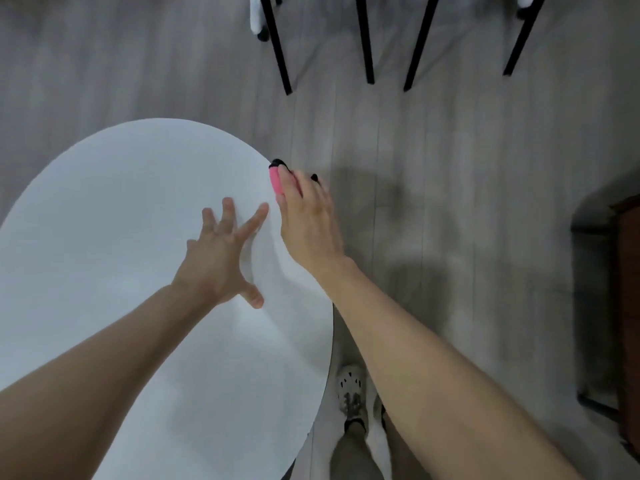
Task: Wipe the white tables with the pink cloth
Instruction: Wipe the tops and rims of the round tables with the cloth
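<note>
From my feed I see a floor (450, 150) of pale grey wood-look planks, their seams running away from the camera. At the top, four thin black furniture legs (277, 53) slant down onto it, standing close to one another. Something white with a dark tip (256, 20) sits just left of the first leg; I cannot tell what it is. At the right edge stands a dark brown piece of furniture (627, 306), with a dark frame (588, 341) beside it. The light is soft and dim, and a blurred grey shadow (398, 209) lies on the planks.
</note>
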